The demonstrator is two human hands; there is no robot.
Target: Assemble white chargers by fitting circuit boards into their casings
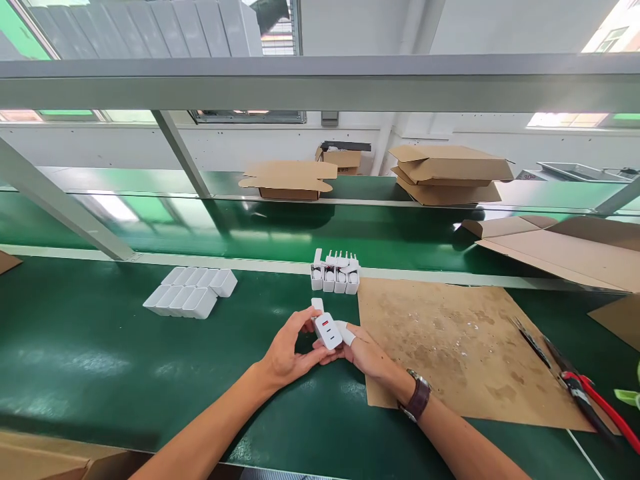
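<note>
A white charger block (pixel 329 331) with a red port and two small dark slots is held between my two hands above the green table. My left hand (pixel 295 347) grips its left side with fingers and thumb. On the other side my right hand (pixel 364 347), with white wrapping on a finger, closes round the block's right edge. A small white piece (pixel 317 305) sticks up just behind the block. Beyond my hands stands a row of white units with prongs (pixel 335 275). White open-topped boxes (pixel 185 297) are grouped at the left.
Brown cardboard (pixel 440 340) lies on the table (pixel 125 380) at the right, with tweezers (pixel 533 343) and red-handled cutters (pixel 580 383) on it. Folded cartons (pixel 450 167) sit across the green conveyor (pixel 280 230). An open carton (pixel 575 250) is at the right.
</note>
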